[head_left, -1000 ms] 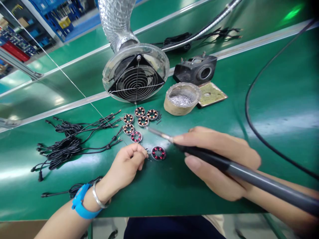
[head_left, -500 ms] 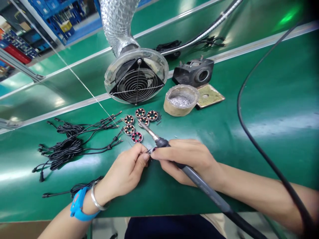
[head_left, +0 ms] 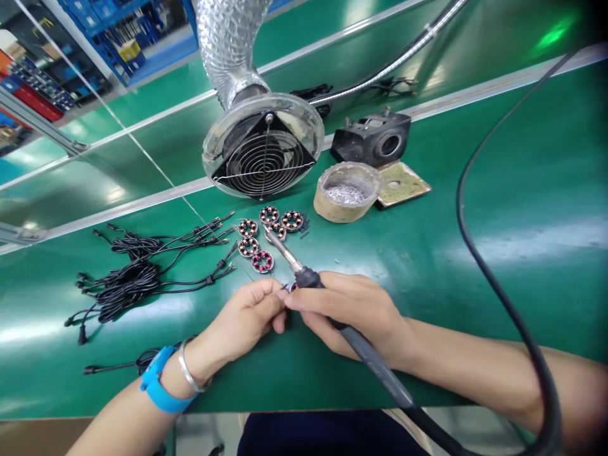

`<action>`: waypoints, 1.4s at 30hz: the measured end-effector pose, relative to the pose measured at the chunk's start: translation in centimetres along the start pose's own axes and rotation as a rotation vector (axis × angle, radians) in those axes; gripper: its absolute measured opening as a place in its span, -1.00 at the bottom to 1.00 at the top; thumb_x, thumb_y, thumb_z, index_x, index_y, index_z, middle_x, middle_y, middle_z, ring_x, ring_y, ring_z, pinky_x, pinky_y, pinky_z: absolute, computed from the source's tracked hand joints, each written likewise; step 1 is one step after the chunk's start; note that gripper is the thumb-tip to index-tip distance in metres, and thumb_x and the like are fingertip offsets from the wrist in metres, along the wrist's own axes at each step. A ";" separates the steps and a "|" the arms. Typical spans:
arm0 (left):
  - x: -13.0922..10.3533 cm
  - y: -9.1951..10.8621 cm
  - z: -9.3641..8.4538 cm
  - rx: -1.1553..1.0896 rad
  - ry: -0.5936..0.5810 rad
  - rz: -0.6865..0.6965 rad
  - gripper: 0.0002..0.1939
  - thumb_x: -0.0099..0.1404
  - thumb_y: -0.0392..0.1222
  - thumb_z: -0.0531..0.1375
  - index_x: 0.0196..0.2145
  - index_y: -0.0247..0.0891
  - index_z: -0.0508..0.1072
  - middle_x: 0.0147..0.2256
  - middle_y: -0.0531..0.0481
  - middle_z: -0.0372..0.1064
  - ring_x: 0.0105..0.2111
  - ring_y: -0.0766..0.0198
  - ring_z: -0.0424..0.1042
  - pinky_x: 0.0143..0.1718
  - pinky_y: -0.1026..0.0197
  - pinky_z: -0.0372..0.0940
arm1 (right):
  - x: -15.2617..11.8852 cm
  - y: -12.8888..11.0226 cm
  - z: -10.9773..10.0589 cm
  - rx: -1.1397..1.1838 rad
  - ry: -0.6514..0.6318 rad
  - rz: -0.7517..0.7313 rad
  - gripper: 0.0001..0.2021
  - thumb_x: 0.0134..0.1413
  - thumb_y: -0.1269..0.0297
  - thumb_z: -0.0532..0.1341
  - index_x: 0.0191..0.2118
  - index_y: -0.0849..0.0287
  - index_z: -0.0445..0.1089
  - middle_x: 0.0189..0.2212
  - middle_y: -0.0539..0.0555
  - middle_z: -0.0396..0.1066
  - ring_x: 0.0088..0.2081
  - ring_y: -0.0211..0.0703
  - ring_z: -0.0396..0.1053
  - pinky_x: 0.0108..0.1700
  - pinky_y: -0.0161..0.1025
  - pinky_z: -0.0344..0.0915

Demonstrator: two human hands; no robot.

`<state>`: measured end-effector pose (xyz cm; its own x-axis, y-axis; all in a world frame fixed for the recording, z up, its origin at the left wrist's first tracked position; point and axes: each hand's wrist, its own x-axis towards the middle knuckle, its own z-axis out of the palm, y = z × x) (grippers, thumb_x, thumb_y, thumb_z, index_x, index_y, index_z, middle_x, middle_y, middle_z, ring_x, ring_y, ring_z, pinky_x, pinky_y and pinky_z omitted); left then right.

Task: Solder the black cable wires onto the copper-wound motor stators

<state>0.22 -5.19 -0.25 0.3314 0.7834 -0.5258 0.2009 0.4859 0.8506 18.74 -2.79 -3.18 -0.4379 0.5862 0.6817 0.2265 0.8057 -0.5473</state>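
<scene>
At the left grip: coil ring pinched, mostly hidden.
Right grip: iron clasped, angled forward.
Iron tip: other rings, just ahead of both grips, could be scorched if it is lowered while hot.

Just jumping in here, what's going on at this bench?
A person works with both hands close together. The right hand holds a soldering iron, its tip overlapping the ring cluster in this view; contact can't be judged. The left hand pinches at a mostly hidden coil ring; the exact part gripped is covered. Six other rings lie just beyond, with bundled black cables to the left and a round bowl farther back.
</scene>
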 end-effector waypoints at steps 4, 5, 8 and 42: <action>0.2 0.0 0.1 -0.022 0.103 -0.018 -0.67 0.30 -0.02 0.09 -0.53 -0.24 0.19 -0.66 0.22 0.04 -0.68 0.49 -0.12 -0.64 0.35 -0.17 | -0.1 -0.1 0.0 0.029 -0.016 0.082 -0.73 0.05 0.55 0.17 -0.12 0.14 0.33 -0.43 -0.04 0.44 -0.47 -0.33 0.38 -0.36 -0.38 0.35; 0.3 0.0 0.1 -0.017 0.122 -0.019 -0.68 0.29 -0.03 0.09 -0.54 -0.24 0.19 -0.67 0.22 0.03 -0.68 0.49 -0.12 -0.65 0.36 -0.17 | -0.1 -0.1 0.1 0.046 -0.031 0.101 -0.70 0.02 0.54 0.18 -0.10 0.14 0.31 -0.40 -0.04 0.47 -0.44 -0.33 0.41 -0.33 -0.38 0.38; 0.3 -0.2 0.1 -0.007 0.152 -0.010 -0.71 0.26 -0.06 0.09 -0.54 -0.24 0.19 -0.68 0.22 0.02 -0.68 0.49 -0.10 -0.66 0.37 -0.16 | -0.2 0.0 0.5 0.069 -0.055 0.114 -0.70 0.03 0.54 0.16 -0.09 0.14 0.30 -0.36 -0.03 0.50 -0.40 -0.32 0.47 -0.28 -0.39 0.42; 0.5 -0.8 0.8 0.063 0.255 -0.008 -0.67 0.33 -0.04 0.07 -0.52 -0.22 0.13 -0.65 0.23 -0.05 -0.65 0.47 -0.11 -0.65 0.40 -0.13 | 0.9 -0.7 -5.0 0.229 -0.095 0.122 -0.72 -0.03 0.53 0.07 -0.19 0.13 0.36 -0.57 -0.03 0.30 -0.60 -0.27 0.19 -0.53 -0.26 0.16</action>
<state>0.96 -5.51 -1.14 0.0880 0.8559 -0.5096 0.2624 0.4736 0.8407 22.54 -2.36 0.24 -0.5012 0.6585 0.5613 0.0845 0.6829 -0.7256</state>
